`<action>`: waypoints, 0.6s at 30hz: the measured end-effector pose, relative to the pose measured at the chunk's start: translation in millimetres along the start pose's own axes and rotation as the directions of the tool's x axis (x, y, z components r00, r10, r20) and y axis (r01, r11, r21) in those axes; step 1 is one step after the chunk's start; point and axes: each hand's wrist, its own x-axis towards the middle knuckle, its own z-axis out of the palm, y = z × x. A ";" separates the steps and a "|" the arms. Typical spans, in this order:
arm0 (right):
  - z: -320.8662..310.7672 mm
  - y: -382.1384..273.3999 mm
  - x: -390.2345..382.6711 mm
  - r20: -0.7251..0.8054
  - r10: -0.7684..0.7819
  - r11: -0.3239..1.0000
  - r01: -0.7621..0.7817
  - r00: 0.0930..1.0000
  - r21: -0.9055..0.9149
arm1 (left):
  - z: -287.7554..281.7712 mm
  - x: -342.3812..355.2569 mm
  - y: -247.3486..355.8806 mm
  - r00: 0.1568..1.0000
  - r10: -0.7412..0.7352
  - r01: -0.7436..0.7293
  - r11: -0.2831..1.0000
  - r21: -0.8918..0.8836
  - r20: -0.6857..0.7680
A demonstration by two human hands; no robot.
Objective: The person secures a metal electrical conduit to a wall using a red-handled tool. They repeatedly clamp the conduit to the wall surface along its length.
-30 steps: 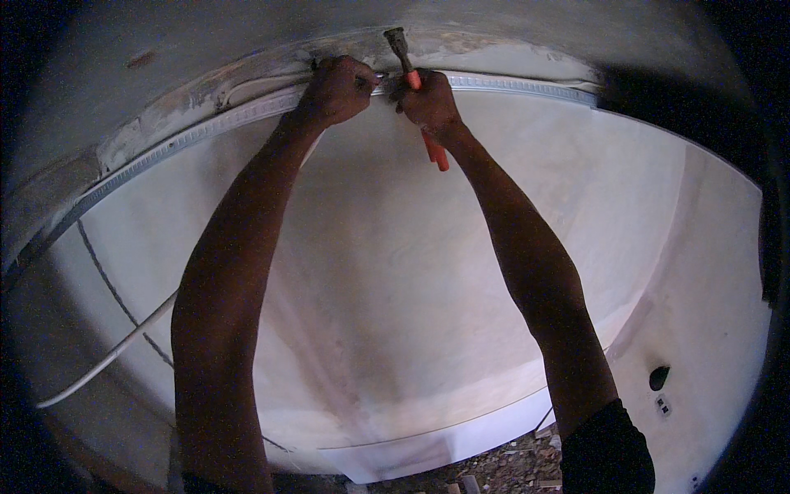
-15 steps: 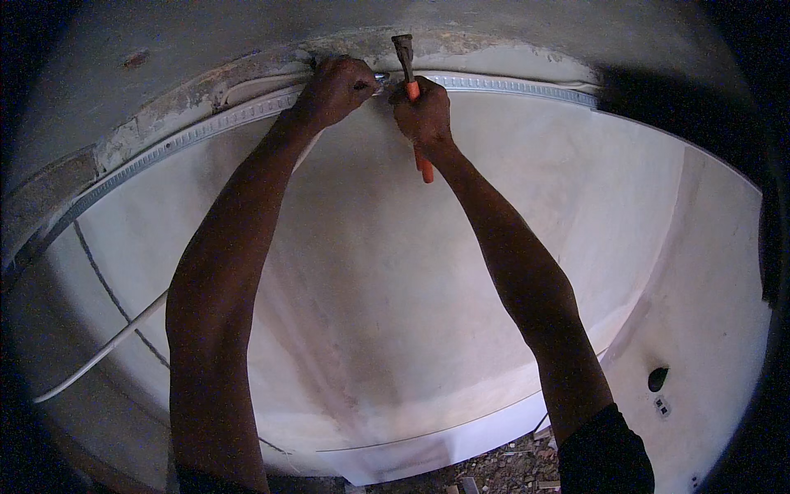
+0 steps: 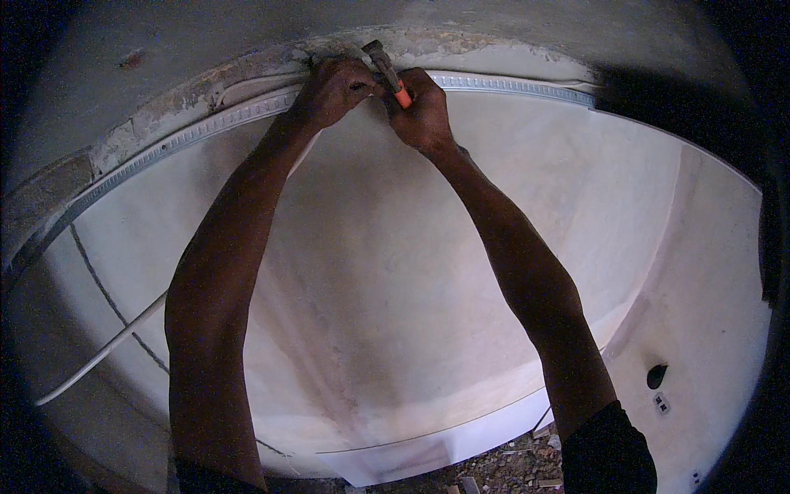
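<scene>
Both of my arms reach up to a metal perforated channel [image 3: 222, 123] fixed along the top of a pale wall panel. My right hand [image 3: 421, 115] is wrapped round orange-handled pincers [image 3: 387, 70], their dark metal head tilted up and left. Close beside it, almost touching, my left hand [image 3: 333, 90] is closed in a pinch at the channel; what its fingers hold is hidden. A white cable [image 3: 103, 360] comes from the lower left, passes behind my left forearm and reappears by that wrist.
Rough, chipped plaster [image 3: 123, 148] borders the channel above. At the lower right, the wall has a dark hole [image 3: 657, 376] and a small white socket plate [image 3: 662, 403]. Rubble [image 3: 518, 465] lies on the floor below a white board edge [image 3: 403, 465].
My right hand has turned, tipping the pincers' head left toward my left hand. Their lower handles are now out of sight. My left hand has barely moved.
</scene>
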 end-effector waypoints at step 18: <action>-0.6 -17.9 12.6 0.043 0.199 0.980 -0.198 0.979 -0.016 | 3.0 -4.5 -3.8 0.992 -0.114 0.115 0.993 0.026 -0.046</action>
